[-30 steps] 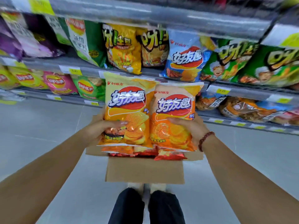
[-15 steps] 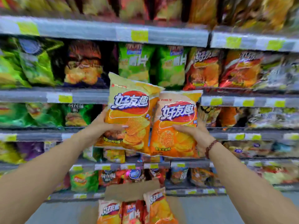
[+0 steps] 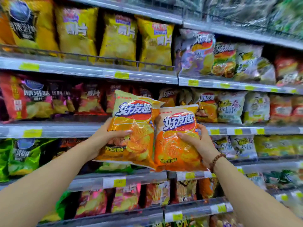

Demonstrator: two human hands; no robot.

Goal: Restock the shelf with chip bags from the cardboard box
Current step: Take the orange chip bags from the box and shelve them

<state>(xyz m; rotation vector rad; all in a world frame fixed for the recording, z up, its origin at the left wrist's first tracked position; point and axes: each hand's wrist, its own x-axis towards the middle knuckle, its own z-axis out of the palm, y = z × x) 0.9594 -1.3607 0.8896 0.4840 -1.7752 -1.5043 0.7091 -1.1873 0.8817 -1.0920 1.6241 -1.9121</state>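
Clasping yellow-topped chip bag (image 3: 139, 122) in left hand (image 3: 101, 140), orange chip bag (image 3: 172, 148) in right hand (image 3: 203, 145)

Grey shelf tiers (image 3: 65, 70) carry yellow price labels (image 3: 121, 75).

Left chip bag (image 3: 132, 128): orange-yellow, pale top, red oval, white-and-blue lettering. Right chip bag (image 3: 177, 140): deeper orange, same logo. Bracelet (image 3: 216, 160): brown beads. Shelf rails (image 3: 88, 72): grey, yellow price tags (image 3: 121, 75). Top-row bags (image 3: 118, 40): yellow.

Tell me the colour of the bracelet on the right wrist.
The bracelet is a string of dark reddish-brown beads, clearest in the head view.
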